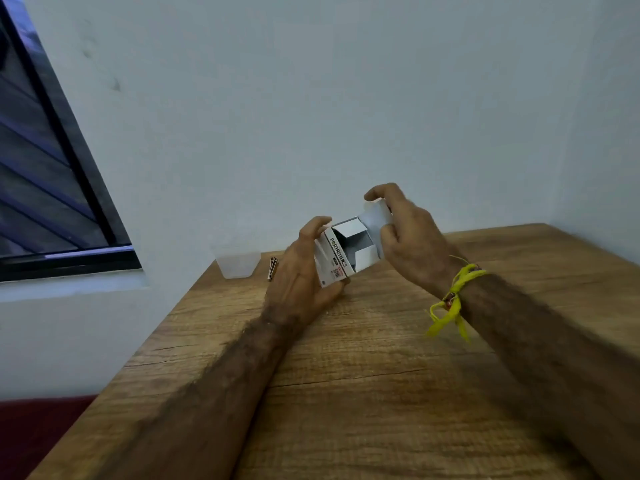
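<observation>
Head view: your left hand [298, 275] curls round the closed end of the small white cardboard box with black lettering down one side [334, 259]. Fingers wrap over its far edge and the thumb sits under its near corner. This looks like a bracing hold that keeps the box steady while the other hand works its end.

Your right hand [405, 244] pinches the big white tuck flap [377, 216] between thumb and bent fingers and holds it folded back. That leaves the mouth open, with the two small side flaps spread out.

The box is at the centre of the frame, just above the brown wood-grain counter [346, 375], and I can't tell whether its lower corner touches. Its mouth points right and slightly up in the frame. Its long axis seems to run from your left palm towards your right hand, though it is foreshortened.

A translucent plastic cup [239, 263] and some thin dark metal pieces [273, 268] sit left of the box, against the wall.
</observation>
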A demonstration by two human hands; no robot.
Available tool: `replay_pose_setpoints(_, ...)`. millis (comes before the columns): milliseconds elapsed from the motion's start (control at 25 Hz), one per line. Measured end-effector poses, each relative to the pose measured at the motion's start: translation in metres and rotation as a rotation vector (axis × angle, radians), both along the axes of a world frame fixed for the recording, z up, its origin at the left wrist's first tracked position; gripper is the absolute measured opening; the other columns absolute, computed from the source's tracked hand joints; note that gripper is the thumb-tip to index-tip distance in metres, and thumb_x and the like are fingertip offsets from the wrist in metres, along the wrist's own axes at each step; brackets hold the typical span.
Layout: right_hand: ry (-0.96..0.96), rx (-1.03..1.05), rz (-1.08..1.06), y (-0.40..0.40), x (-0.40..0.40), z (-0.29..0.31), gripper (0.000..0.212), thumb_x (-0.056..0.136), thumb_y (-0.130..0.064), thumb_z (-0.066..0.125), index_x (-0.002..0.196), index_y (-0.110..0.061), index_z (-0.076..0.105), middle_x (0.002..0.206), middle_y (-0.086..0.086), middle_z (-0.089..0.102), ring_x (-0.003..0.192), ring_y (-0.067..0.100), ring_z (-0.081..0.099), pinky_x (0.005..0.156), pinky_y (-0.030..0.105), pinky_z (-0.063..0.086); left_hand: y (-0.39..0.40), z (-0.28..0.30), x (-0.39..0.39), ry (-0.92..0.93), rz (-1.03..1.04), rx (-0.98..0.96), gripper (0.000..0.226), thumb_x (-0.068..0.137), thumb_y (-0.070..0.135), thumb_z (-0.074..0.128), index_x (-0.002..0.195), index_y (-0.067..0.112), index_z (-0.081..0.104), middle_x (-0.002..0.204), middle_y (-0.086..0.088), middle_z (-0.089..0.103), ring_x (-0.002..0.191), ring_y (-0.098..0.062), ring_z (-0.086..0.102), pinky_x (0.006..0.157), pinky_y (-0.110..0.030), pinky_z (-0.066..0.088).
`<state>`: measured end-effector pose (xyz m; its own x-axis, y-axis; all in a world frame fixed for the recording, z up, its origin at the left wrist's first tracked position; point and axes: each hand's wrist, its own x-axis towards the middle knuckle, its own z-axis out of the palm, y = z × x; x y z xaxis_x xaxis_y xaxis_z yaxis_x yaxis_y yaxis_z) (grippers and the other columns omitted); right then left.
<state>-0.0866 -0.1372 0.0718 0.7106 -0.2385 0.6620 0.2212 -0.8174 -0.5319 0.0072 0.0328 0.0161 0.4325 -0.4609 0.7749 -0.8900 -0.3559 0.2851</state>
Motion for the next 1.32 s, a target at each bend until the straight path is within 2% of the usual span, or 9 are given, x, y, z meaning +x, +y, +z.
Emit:
replay_pose_setpoints(120, -0.153, 0.134, -0.022, -0.010, 0.007, -0.002, 0.043, 0.078, 0.004, 0.039, 0.104, -0.022, 0.062, 0.105, 0.005, 0.064, 0.074, 0.008, 0.052, 0.067, 0.023, 0.041, 0.001, 0.001, 0.003, -0.094, -0.039, 0.055, 0.079, 0.075, 0.020, 0.086, 0.134, 0.029, 0.034, 0.128, -0.006, 0.055, 0.107, -0.013, 0.055, 0.076, -0.028, 0.057)
replay_pose_setpoints(200, -0.191, 0.172, -0.115, -0.014, 0.010, -0.006, 0.039, 0.078, 0.001, 0.041, 0.097, -0.022, 0.066, 0.104, 0.005, 0.065, 0.081, 0.014, 0.058, 0.071, 0.025, 0.043, 0.000, 0.001, 0.005, -0.128, -0.028, 0.123, 0.073, 0.076, 0.022, 0.084, 0.133, 0.032, 0.040, 0.139, -0.007, 0.051, 0.116, -0.018, 0.054, 0.082, -0.036, 0.058)
replay_pose_setpoints(320, -0.339, -0.225, -0.332, -0.008, 0.000, -0.003, 0.031, 0.081, -0.011, 0.044, 0.097, -0.012, 0.072, 0.105, 0.007, 0.063, 0.098, 0.028, 0.058, 0.081, 0.035, 0.045, 0.000, 0.000, 0.009, -0.098, -0.030, 0.127, 0.084, 0.076, 0.020, 0.083, 0.145, 0.031, 0.037, 0.142, -0.004, 0.049, 0.124, -0.017, 0.050, 0.091, -0.035, 0.054)
replay_pose_setpoints(400, -0.489, -0.403, -0.177, 0.010, -0.008, 0.002, 0.023, 0.083, -0.008, 0.049, 0.090, -0.006, 0.071, 0.094, 0.009, 0.067, 0.088, 0.028, 0.060, 0.077, 0.040, 0.048, 0.002, 0.002, 0.011, -0.079, -0.059, 0.099, 0.089, 0.076, 0.016, 0.083, 0.149, 0.027, 0.034, 0.141, -0.003, 0.050, 0.125, -0.014, 0.048, 0.098, -0.030, 0.049)
replay_pose_setpoints(560, -0.180, -0.259, 0.035, 0.036, -0.007, -0.001, 0.030, 0.083, -0.012, 0.044, 0.092, -0.010, 0.072, 0.091, 0.007, 0.072, 0.084, 0.023, 0.066, 0.072, 0.041, 0.056, 0.005, 0.004, 0.013, -0.083, -0.085, 0.042, 0.086, 0.076, 0.011, 0.082, 0.147, 0.024, 0.037, 0.137, -0.001, 0.053, 0.123, -0.005, 0.046, 0.104, -0.019, 0.040)
replay_pose_setpoints(680, 0.032, -0.239, -0.022, 0.018, -0.001, -0.007, 0.033, 0.087, -0.005, 0.049, 0.106, -0.013, 0.074, 0.107, 0.009, 0.073, 0.102, 0.028, 0.065, 0.088, 0.041, 0.053, 0.007, 0.004, 0.014, -0.084, -0.071, 0.030, 0.086, 0.075, 0.008, 0.080, 0.148, 0.023, 0.037, 0.141, -0.001, 0.050, 0.128, -0.013, 0.047, 0.107, -0.034, 0.045)
replay_pose_setpoints(880, 0.022, 0.024, -0.095, 0.013, 0.001, 0.006, 0.029, 0.085, -0.003, 0.059, 0.098, -0.020, 0.079, 0.094, 0.003, 0.076, 0.088, 0.022, 0.070, 0.085, 0.038, 0.058, 0.006, 0.002, 0.014, -0.122, -0.085, 0.025, 0.092, 0.073, 0.008, 0.081, 0.149, 0.026, 0.033, 0.145, -0.003, 0.048, 0.134, -0.018, 0.045, 0.108, -0.043, 0.046)
replay_pose_setpoints(1040, 0.054, -0.311, -0.090, 0.024, -0.006, 0.001, 0.028, 0.093, -0.017, 0.054, 0.110, -0.028, 0.073, 0.104, -0.001, 0.073, 0.096, 0.024, 0.066, 0.079, 0.040, 0.055, 0.001, 0.003, 0.008, -0.183, -0.096, 0.052, 0.093, 0.071, 0.011, 0.083, 0.149, 0.024, 0.032, 0.143, -0.005, 0.051, 0.132, -0.018, 0.048, 0.108, -0.035, 0.046)
replay_pose_setpoints(1320, 0.156, -0.290, -0.264, 0.025, -0.008, 0.002, 0.022, 0.096, -0.025, 0.055, 0.109, -0.028, 0.072, 0.100, 0.000, 0.072, 0.099, 0.025, 0.065, 0.073, 0.031, 0.044, -0.004, 0.001, 0.002, -0.207, -0.091, 0.122, 0.094, 0.072, 0.016, 0.080, 0.150, 0.027, 0.029, 0.145, -0.007, 0.050, 0.135, -0.020, 0.046, 0.109, -0.026, 0.038)
